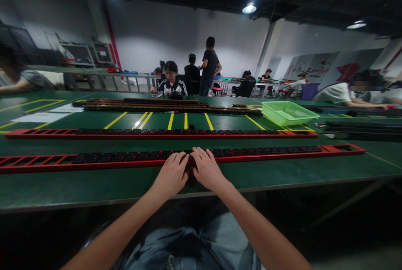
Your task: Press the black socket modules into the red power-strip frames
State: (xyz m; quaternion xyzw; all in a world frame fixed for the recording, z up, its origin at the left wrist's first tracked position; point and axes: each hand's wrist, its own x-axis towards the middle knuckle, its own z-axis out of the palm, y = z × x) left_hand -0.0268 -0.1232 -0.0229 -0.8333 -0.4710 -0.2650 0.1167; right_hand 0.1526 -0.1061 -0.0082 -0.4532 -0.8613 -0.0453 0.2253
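A long red strip point(339, 149) set with a row of black sockets lies across the green table point(282, 171), close to its near edge. My left hand point(171, 174) and my right hand point(205, 168) rest side by side on the middle of this strip. The fingers of both lie stretched flat over the sockets, thumbs almost touching. Neither hand holds anything. A second red strip point(295, 133) of the same kind lies parallel, a little farther back.
More long dark strips point(157, 105) lie farther back on the table. A green plastic basket point(289, 113) stands at the right, white sheets point(40, 117) at the left. Several people sit or stand at tables beyond, and co-workers sit at both far sides.
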